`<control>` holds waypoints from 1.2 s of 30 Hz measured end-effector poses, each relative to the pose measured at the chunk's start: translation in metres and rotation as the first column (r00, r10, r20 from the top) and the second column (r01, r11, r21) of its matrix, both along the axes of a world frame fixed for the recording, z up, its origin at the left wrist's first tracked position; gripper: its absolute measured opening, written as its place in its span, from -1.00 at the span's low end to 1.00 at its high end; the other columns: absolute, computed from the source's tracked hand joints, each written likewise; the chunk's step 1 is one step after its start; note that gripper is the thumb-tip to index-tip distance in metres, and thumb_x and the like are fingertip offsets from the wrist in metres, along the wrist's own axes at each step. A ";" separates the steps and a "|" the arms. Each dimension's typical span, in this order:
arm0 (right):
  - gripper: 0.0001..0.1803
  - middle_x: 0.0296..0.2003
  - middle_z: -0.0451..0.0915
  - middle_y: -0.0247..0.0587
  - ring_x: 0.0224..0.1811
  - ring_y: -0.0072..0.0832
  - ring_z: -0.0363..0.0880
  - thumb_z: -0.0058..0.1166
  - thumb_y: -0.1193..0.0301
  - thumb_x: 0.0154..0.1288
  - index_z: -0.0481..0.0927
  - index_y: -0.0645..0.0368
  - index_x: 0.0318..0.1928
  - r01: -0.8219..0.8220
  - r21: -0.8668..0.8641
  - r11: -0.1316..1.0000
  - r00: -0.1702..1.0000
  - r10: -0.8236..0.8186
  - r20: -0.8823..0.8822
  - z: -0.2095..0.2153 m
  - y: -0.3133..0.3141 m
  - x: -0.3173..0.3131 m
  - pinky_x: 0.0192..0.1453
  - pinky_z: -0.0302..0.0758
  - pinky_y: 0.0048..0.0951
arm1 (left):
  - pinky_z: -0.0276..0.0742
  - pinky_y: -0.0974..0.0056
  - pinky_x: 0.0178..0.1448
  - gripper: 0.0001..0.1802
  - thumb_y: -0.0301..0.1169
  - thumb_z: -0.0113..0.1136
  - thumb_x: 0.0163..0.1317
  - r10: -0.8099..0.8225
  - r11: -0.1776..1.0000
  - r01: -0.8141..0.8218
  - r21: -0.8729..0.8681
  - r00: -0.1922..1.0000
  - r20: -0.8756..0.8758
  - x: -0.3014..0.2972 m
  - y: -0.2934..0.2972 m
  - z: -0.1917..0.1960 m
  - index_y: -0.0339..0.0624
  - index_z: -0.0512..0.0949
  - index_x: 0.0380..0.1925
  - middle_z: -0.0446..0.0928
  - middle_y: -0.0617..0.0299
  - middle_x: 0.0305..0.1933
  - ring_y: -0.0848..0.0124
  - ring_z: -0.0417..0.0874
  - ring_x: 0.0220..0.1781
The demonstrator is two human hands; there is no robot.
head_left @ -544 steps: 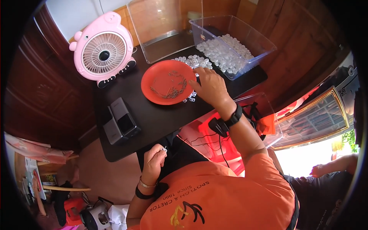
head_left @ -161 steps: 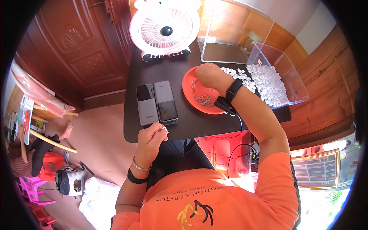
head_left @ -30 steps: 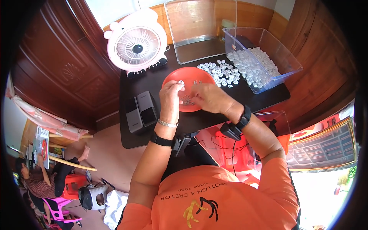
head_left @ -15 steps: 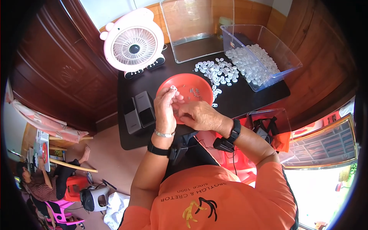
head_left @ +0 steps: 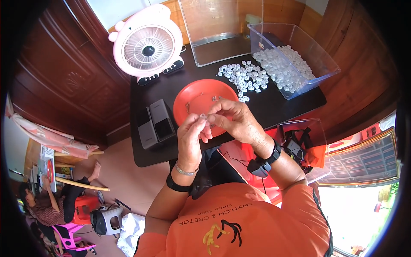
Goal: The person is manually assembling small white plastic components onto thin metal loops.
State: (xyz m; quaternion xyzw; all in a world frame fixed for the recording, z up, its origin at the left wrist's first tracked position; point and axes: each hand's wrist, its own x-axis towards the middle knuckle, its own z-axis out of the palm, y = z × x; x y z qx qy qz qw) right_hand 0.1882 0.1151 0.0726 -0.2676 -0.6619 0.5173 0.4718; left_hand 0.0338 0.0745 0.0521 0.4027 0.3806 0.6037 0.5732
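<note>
Over the near rim of a round red plate (head_left: pixel 182 96), my two hands meet fingertip to fingertip. My left hand (head_left: pixel 189 141) pinches a small white plastic piece (head_left: pixel 203 116) between thumb and finger. Against that piece, my right hand (head_left: pixel 242 124) has thumb and forefinger pressed together; whatever lies between them is too small to make out. Thin metal bits (head_left: pixel 187 107) lie scattered in the plate. Beyond it, loose white oval pieces with two holes (head_left: pixel 246 77) form a pile on the dark table (head_left: pixel 278 111).
A clear bin (head_left: pixel 319 81) of similar white pieces stands at the back right, a clear lid (head_left: pixel 218 40) behind the pile. A pink fan (head_left: pixel 147 51) and two grey-black boxes (head_left: pixel 156 124) occupy the left. Far left, another person (head_left: pixel 47 205) sits working.
My right hand has risen from the plate's near edge to the white piece in my left hand. My left hand has shifted slightly right and lower.
</note>
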 end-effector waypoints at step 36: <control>-0.91 -0.51 0.45 -0.17 -0.49 -0.18 0.49 0.06 0.50 0.27 0.46 0.24 -0.38 -0.071 0.415 0.907 0.929 -0.092 0.359 0.010 -0.034 0.014 -0.41 0.42 -0.28 | 0.25 0.42 -0.51 -0.76 -0.41 -0.07 0.24 -0.175 0.980 0.197 0.031 0.924 -0.339 -0.009 -0.037 0.014 -0.23 0.30 -0.60 0.27 0.30 -0.68 0.52 0.30 -0.64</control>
